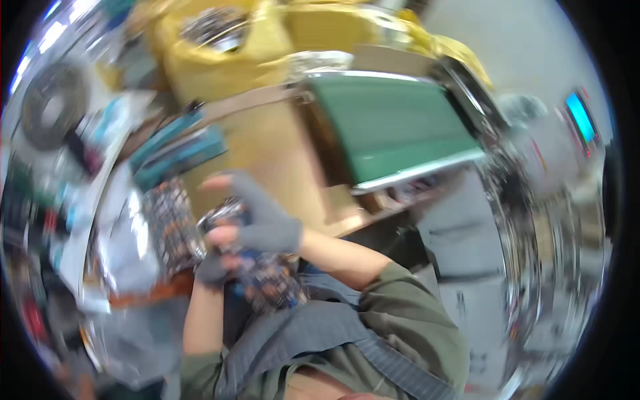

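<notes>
Left of the conveyor (400,123), a bag (270,281) is apparently being handled, the right hand (267,220) spread over it; whether it is gripped by the curled left hand (216,268) cannot be told; steady support seems needed

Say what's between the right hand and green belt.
In the head view, a tan board, then a dark strip, between the right hand and green belt.
</notes>
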Demonstrator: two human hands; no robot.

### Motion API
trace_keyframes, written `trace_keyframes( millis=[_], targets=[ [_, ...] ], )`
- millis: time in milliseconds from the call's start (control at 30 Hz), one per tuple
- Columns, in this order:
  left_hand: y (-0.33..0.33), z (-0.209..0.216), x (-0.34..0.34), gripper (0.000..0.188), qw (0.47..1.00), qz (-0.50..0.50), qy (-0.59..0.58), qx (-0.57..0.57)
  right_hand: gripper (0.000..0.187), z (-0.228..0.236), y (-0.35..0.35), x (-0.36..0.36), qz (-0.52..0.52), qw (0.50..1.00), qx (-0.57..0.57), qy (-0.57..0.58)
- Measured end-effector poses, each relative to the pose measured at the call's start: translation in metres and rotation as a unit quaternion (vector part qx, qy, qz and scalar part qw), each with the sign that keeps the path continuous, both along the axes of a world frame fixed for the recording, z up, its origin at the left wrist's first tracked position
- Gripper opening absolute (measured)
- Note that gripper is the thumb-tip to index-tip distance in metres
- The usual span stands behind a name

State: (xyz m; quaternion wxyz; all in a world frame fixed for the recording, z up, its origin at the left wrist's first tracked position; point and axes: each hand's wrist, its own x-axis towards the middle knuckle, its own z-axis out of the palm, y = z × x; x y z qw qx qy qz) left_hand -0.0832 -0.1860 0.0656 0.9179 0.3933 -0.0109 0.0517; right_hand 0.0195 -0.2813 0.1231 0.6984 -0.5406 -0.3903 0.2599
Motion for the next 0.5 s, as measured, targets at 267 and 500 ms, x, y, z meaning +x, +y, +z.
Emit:
trace_keyframes(
  millis=[267,500],
  targets=[
    [0.037,-0.099,-0.024,0.055,0.973,-0.097,0.204,-0.044,0.019,-0.079,0.001,0.007,0.151,0.984,0.001,0.1],
    [-0.026,0.045,0.012,0.05,0.855,0.14,-0.039,0.497,0.024,-0.127,0.018,0.022,0.153,0.974,0.053,0.161]
  ],
)
